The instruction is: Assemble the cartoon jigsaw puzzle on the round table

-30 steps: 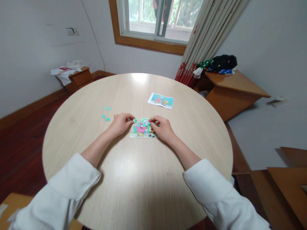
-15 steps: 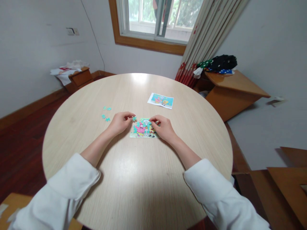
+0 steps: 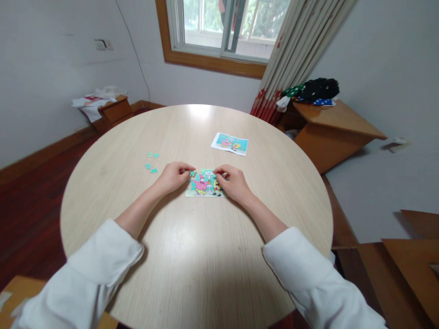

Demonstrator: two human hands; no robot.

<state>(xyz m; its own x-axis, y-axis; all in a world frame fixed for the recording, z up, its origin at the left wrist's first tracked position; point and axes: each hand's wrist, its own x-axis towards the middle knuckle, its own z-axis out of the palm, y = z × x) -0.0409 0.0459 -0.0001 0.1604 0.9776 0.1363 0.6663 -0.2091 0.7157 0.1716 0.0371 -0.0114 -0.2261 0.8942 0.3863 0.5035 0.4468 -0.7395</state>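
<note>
A partly assembled jigsaw puzzle (image 3: pixel 202 188) with cartoon figures lies flat on the round table. My left hand (image 3: pixel 175 176) pinches a small teal puzzle piece (image 3: pixel 193 174) at the puzzle's upper left corner; whether the piece lies in its gap I cannot tell. My right hand (image 3: pixel 233 180) rests over the puzzle's right side, thumb and fingertips closed at its upper edge. Its fingers cover that part, so anything between them is hidden. Several loose teal pieces (image 3: pixel 153 171) lie on the table to the left of my left hand.
A printed picture sheet (image 3: pixel 230 143) with the same cartoon figures lies behind the puzzle on the pale round table (image 3: pixel 192 256). Beyond the table stand a wooden cabinet (image 3: pixel 336 123) with cloths on it at right and a small wooden stand (image 3: pixel 116 112) at left.
My left hand has moved slightly down and right, bringing the teal piece from just above the puzzle's upper left corner onto it. My right hand has stayed put.
</note>
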